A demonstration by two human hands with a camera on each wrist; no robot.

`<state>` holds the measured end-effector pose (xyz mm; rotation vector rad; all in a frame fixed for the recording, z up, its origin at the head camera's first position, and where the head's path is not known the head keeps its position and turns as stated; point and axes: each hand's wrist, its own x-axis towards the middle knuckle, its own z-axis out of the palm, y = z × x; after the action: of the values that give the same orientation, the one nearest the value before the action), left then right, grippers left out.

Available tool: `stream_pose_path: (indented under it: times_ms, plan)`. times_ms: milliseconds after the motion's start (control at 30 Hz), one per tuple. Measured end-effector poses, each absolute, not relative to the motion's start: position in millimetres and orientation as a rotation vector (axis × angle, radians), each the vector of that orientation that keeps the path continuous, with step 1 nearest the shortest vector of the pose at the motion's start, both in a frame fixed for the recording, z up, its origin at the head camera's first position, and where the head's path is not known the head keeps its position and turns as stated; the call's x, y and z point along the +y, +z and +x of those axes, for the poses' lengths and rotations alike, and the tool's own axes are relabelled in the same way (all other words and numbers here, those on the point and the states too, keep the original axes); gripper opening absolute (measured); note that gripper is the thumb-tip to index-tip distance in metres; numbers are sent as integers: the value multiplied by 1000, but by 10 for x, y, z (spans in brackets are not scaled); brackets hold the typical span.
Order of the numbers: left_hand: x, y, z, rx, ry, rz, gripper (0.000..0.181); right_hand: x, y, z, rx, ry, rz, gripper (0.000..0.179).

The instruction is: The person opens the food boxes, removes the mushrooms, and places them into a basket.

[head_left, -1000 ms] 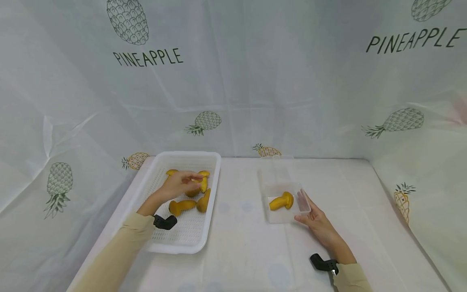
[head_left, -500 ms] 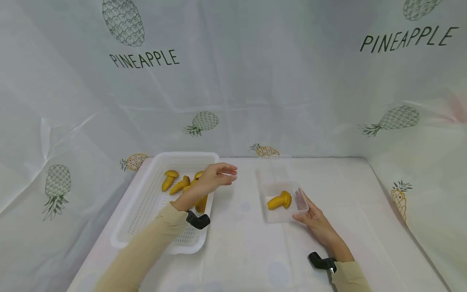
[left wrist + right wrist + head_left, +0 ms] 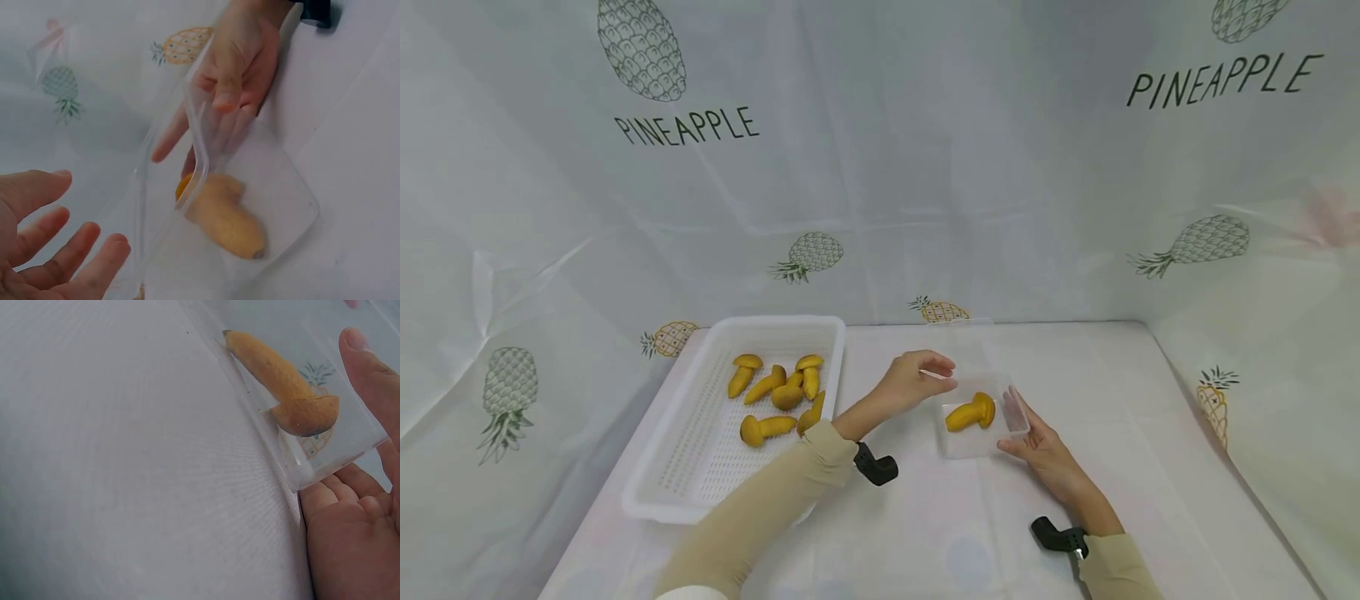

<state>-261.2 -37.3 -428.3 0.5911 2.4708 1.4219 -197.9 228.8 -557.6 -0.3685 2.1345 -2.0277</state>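
A clear plastic box (image 3: 955,447) stands on the table with its lid tipped back at the far side. Inside lies one yellow-brown mushroom (image 3: 972,414), which the left wrist view shows through the clear wall. My left hand (image 3: 910,383) hovers by the box's far left corner; in the left wrist view its fingers (image 3: 81,275) are spread and hold nothing. Along the box's right wall rest the outstretched fingers of my right hand (image 3: 1045,454), its thumb (image 3: 369,375) near the front corner.
A white perforated basket (image 3: 700,475) with several mushrooms (image 3: 767,427) stands to the left, partly behind my left sleeve. A pineapple-print sheet (image 3: 880,167) hangs behind the white-covered table (image 3: 895,533).
My left hand has travelled from above the basket, rightward across the table, to the box. My right hand and the mushroom in the box stay in place.
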Motion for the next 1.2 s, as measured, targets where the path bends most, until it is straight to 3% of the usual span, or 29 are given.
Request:
stream_pose_path:
  times_ms: [500, 1200]
  plan:
    - [252, -4531, -2546, 2602, 996, 661, 40, 2327, -5624, -1988, 2107, -2039, -388, 91]
    - [497, -4674, -2545, 2644, 766, 551, 48, 2305, -5578, -1954, 2097, -2054, -410, 92]
